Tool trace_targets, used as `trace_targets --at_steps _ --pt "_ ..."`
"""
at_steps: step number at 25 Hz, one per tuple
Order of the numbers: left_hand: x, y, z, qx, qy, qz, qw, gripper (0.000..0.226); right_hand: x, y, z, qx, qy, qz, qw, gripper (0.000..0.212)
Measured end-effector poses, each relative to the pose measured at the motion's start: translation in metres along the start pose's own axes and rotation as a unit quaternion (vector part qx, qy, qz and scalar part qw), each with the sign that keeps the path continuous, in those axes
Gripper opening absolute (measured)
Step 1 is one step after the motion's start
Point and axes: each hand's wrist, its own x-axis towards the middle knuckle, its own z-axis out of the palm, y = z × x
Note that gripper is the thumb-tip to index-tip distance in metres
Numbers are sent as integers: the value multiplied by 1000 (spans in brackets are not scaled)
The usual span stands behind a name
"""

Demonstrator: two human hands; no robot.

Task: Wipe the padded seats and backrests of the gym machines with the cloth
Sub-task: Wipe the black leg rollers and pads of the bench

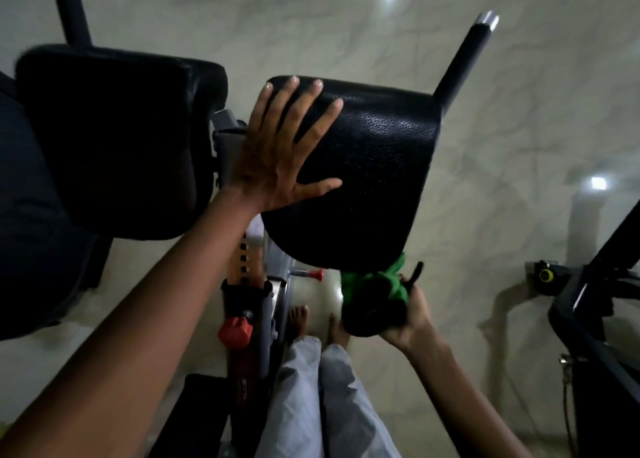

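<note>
A black padded cushion (374, 167) of a gym machine fills the middle of the view. My left hand (277, 149) lies flat on its left side with fingers spread straight. Below the pad's near edge, my right hand (405, 315) grips a bunched green cloth (384, 281), together with a dark object that I cannot identify. The cloth touches or sits just under the pad's lower edge. A second, larger black pad (114, 139) is to the left.
A machine frame with an orange holed post (244, 253) and red knobs (235, 331) stands below the pads. My bare feet (299, 319) are on the pale marble floor (519, 128). Another black machine frame (595, 319) is at the right. A black handle bar (460, 59) sticks up behind the pad.
</note>
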Motion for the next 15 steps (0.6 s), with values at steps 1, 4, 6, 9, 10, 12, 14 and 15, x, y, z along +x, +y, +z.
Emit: trace_targets --at_steps 1,4,6,9,10,12,14,15 --pt "0 1 -1 1 -1 1 1000 85 2 -2 -5 29 -1 -8 1000 40" --pt "1 1 -3 -6 -1 -2 1000 84 15 22 2 46 -92 6 995 32" --pt "0 0 -8 -23 -9 -8 1000 84 35 56 21 -12 -96 -12 995 33" --pt "-1 -3 -14 -33 -26 3 999 85 41 86 36 10 -75 47 996 53" --pt "-2 -5 -15 -36 -31 10 999 86 35 85 33 32 -75 46 996 49" --pt "-5 -8 -16 -38 -34 18 999 86 21 81 32 25 -61 19 998 38" --pt "-8 -8 -16 -43 -33 13 998 85 27 85 35 13 -41 12 999 38" --pt "-8 -8 -16 -44 -35 11 998 85 32 92 41 15 -29 5 999 40"
